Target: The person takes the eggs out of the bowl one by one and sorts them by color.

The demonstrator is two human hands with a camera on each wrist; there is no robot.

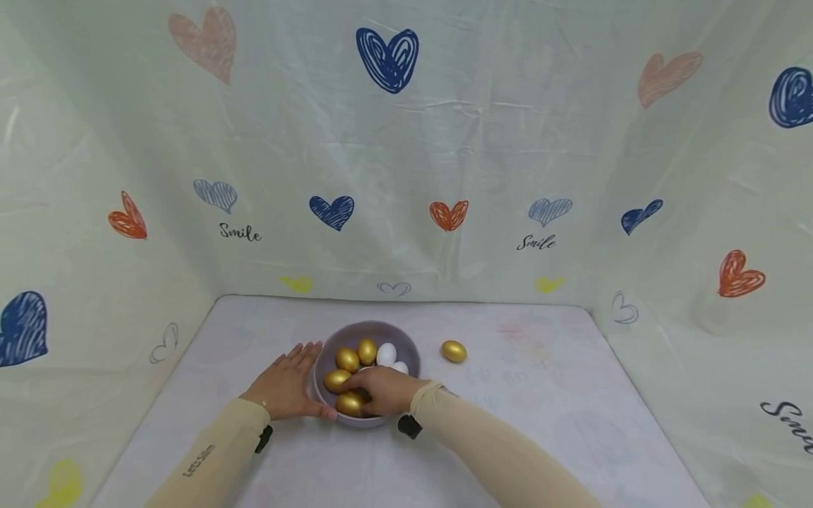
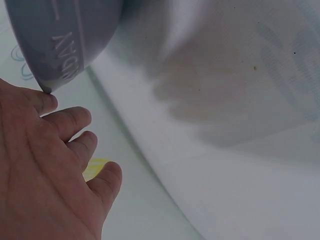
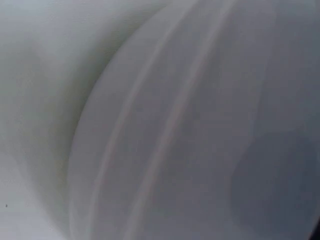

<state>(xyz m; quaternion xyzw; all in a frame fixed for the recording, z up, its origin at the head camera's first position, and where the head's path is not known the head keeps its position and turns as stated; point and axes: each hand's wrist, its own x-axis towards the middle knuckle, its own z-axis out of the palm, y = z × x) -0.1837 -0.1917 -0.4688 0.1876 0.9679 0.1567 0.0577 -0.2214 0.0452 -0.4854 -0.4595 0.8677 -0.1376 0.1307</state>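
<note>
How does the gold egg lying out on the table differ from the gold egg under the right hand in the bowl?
The lone gold egg lies on the bare table, right of the bowl; the near gold egg sits inside it among other eggs. The lone one is fully in view and untouched; the near one is partly covered by the right hand, whose grip on it is unclear. Both look alike in colour and shape.

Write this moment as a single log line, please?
left hand: flat against bowl | right hand: inside bowl, on gold eggs | white eggs: in bowl | loose gold egg: on table
</note>
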